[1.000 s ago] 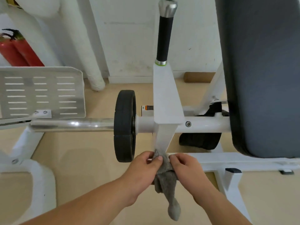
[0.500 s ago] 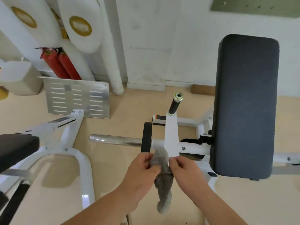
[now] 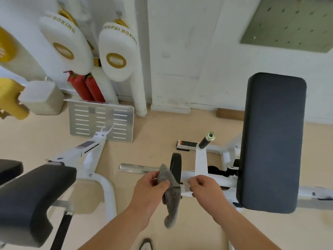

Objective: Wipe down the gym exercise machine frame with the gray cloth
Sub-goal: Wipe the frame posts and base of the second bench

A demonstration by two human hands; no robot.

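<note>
Gray cloth (image 3: 172, 193) hangs low in the view, toward 6 o'clock. The left hand (image 3: 149, 193) pinches it near the top between thumb and fingers, and its tail dangles free. That grip looks like bunching it into a pad before it goes to metal. The right hand (image 3: 207, 190) sits at 3 o'clock of the cloth, just beside it but apart, with its fingers curled in and nothing visible in them.

Beyond the hands lies the machine's white frame (image 3: 201, 163), with a black disc (image 3: 175, 167) at 12 o'clock of the cloth and a chrome bar (image 3: 137, 167) running off toward 9 o'clock. The dark back pad (image 3: 272, 141) stands at 3 o'clock. The cloth does not appear to touch the frame, so I judge no wiping stroke is under way.

At 11 o'clock, white strike pads (image 3: 115, 51) read "BOXING" in gold, with "PAI" before it on one; their round badges are illegible. An orange-and-black sticker (image 3: 185, 143) on the frame is too small to read.
</note>
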